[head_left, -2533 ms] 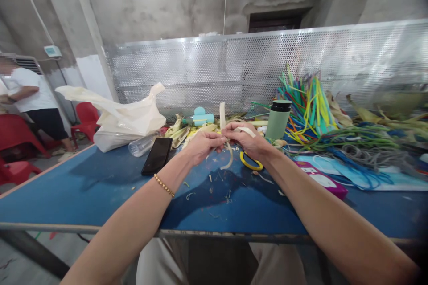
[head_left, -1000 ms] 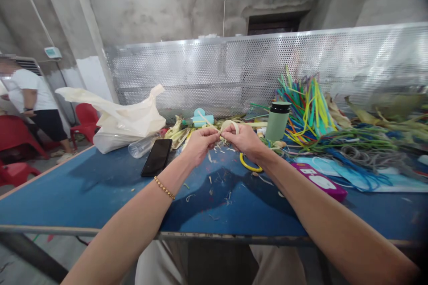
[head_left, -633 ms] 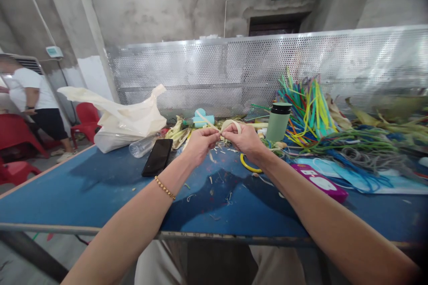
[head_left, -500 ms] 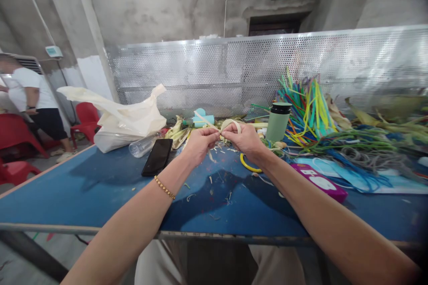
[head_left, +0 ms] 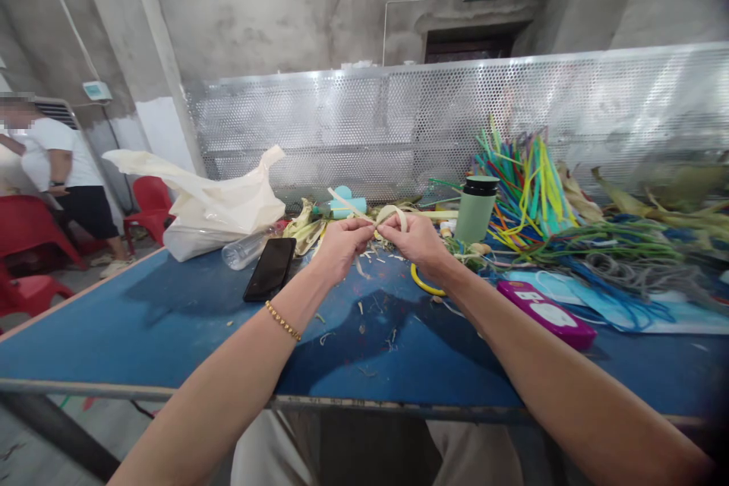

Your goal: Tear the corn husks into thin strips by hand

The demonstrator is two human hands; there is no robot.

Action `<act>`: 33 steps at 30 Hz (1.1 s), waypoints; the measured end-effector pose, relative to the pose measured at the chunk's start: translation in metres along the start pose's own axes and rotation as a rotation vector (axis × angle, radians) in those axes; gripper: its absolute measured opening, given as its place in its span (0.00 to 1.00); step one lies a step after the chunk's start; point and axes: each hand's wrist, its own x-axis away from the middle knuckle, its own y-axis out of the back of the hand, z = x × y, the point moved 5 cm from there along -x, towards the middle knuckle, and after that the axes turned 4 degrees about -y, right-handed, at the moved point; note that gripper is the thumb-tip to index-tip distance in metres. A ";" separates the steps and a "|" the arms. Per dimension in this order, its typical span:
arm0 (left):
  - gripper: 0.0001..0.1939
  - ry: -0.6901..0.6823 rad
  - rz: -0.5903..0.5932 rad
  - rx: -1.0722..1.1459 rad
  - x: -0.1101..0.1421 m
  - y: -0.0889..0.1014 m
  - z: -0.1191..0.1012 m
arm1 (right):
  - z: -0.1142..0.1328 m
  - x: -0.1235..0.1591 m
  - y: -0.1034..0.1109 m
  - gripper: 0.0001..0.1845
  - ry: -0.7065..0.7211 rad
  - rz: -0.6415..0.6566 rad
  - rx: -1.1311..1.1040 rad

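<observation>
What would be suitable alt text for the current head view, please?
Two bare hands pinch a pale, curved strip over a blue table. A black smartphone and cream plastic bag lie left, a green tumbler right.

Gold beaded left-wrist bracelet (head_left: 282, 322), 2 bare forearms (head_left: 228, 387), pale trousers (head_left: 272, 449)

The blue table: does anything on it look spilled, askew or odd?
Somewhat untidy, yes. Pale scraps lie scattered on the table. A clear bottle lies on its side rather than upright, by the pale bag, and blue strands sprawl tangled over apparent light-blue face masks. No liquid spill is evident.
</observation>
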 end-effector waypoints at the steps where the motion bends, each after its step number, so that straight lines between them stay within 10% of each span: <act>1: 0.06 -0.004 -0.001 -0.010 0.000 0.000 0.000 | 0.000 0.000 0.001 0.14 0.000 -0.003 0.021; 6: 0.06 -0.012 0.067 -0.043 0.001 -0.001 0.000 | -0.001 0.000 -0.001 0.12 -0.035 0.130 -0.127; 33: 0.08 -0.079 0.098 -0.308 0.000 -0.002 0.002 | -0.003 -0.001 0.000 0.06 -0.041 -0.005 -0.082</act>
